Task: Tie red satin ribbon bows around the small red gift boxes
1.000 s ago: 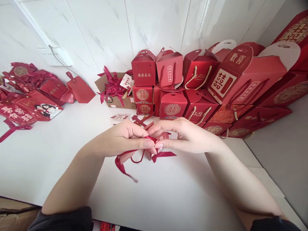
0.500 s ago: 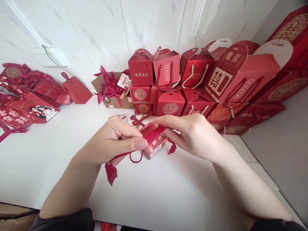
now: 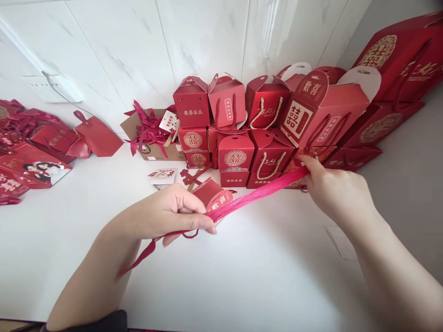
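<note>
A crimson ribbon [image 3: 258, 194] is stretched between my two hands, rising toward the right. My left hand [image 3: 182, 211] pinches it between thumb and fingers, and a loose tail hangs down past my left wrist. At the other end, my right hand [image 3: 321, 182] grips the ribbon, fingers closed. Behind my left hand and the ribbon stands a small red gift box [image 3: 207, 189] with a rounded, printed flap; its lower part is hidden. A red cord loop shows just below my left fingers.
Stacked red gift boxes [image 3: 237, 159] with rope handles line the white wall. A cardboard box [image 3: 154, 154] of ribbons stands left of them, a printed card [image 3: 162, 176] before it. More red boxes [image 3: 38, 168] and a red tag-shaped piece [image 3: 98, 136] lie at far left on the white table [image 3: 242, 286].
My right hand has moved away to the right, drawing the ribbon out long and taut. My left hand keeps its pinch near the small box. The view has shifted slightly.
</note>
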`<move>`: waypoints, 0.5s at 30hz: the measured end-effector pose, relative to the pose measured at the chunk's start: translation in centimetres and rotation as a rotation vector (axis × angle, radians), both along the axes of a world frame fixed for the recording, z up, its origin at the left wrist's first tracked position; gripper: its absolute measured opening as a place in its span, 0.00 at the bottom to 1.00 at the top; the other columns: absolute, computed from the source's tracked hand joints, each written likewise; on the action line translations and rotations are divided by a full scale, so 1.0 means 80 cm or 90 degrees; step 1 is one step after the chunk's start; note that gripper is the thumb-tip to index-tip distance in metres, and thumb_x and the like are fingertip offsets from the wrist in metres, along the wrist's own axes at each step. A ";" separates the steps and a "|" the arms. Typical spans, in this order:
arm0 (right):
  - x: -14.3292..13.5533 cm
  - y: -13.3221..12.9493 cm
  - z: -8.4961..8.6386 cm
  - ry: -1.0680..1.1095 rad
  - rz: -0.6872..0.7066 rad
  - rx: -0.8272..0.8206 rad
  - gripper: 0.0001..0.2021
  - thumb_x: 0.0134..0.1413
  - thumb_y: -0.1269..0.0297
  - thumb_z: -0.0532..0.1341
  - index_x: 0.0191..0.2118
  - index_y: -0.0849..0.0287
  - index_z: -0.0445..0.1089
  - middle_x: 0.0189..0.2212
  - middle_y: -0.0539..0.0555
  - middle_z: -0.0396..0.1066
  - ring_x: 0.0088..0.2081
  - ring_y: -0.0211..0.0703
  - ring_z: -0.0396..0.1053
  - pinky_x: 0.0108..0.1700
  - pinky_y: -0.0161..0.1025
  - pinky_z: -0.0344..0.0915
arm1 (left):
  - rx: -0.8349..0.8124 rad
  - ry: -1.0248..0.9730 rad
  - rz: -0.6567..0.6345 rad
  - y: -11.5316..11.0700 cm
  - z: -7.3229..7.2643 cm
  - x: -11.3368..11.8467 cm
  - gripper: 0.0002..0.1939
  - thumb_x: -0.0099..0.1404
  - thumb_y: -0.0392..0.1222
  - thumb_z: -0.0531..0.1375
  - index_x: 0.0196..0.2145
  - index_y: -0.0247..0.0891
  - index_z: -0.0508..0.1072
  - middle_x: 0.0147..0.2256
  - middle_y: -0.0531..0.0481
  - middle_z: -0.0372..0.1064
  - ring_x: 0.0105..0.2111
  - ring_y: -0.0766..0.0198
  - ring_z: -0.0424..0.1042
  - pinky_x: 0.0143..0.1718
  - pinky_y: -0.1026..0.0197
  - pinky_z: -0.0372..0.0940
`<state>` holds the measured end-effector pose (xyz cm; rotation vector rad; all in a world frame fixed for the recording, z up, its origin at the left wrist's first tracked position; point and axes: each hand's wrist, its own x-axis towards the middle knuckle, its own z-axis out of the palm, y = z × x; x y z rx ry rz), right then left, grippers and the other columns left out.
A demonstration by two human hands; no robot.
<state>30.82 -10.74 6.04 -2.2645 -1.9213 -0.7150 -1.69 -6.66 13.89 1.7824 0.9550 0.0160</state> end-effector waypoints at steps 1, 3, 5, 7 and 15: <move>0.007 -0.004 -0.003 0.008 -0.016 -0.047 0.22 0.57 0.69 0.55 0.57 0.65 0.66 0.16 0.55 0.67 0.19 0.49 0.66 0.23 0.39 0.46 | 0.008 0.006 -0.003 0.000 0.000 0.001 0.13 0.62 0.48 0.62 0.29 0.36 0.81 0.10 0.56 0.58 0.12 0.73 0.56 0.14 0.71 0.53; 0.020 -0.013 -0.008 0.036 -0.024 -0.113 0.19 0.58 0.69 0.55 0.54 0.66 0.67 0.20 0.60 0.71 0.20 0.53 0.68 0.23 0.40 0.49 | 0.020 0.022 -0.011 0.002 -0.001 0.001 0.13 0.62 0.48 0.62 0.29 0.37 0.81 0.10 0.55 0.60 0.12 0.73 0.57 0.15 0.71 0.53; 0.032 -0.022 -0.014 0.064 -0.030 -0.126 0.17 0.58 0.70 0.54 0.53 0.66 0.67 0.23 0.66 0.73 0.22 0.55 0.70 0.23 0.42 0.52 | 0.020 0.050 -0.014 0.006 0.000 -0.003 0.14 0.62 0.50 0.62 0.30 0.37 0.81 0.10 0.55 0.61 0.11 0.73 0.55 0.13 0.71 0.49; 0.048 -0.030 -0.022 0.080 -0.056 -0.117 0.16 0.59 0.71 0.53 0.51 0.64 0.68 0.23 0.67 0.72 0.21 0.56 0.70 0.22 0.43 0.52 | 0.027 0.075 -0.011 0.012 0.002 -0.012 0.15 0.63 0.51 0.60 0.32 0.38 0.82 0.11 0.54 0.62 0.10 0.74 0.52 0.10 0.70 0.46; 0.128 -0.050 -0.076 0.190 -0.083 -0.119 0.06 0.54 0.67 0.57 0.29 0.53 0.71 0.17 0.60 0.67 0.14 0.51 0.62 0.19 0.44 0.52 | 0.134 0.115 0.069 0.034 0.014 -0.046 0.15 0.62 0.50 0.61 0.24 0.38 0.77 0.17 0.52 0.70 0.11 0.74 0.59 0.13 0.72 0.55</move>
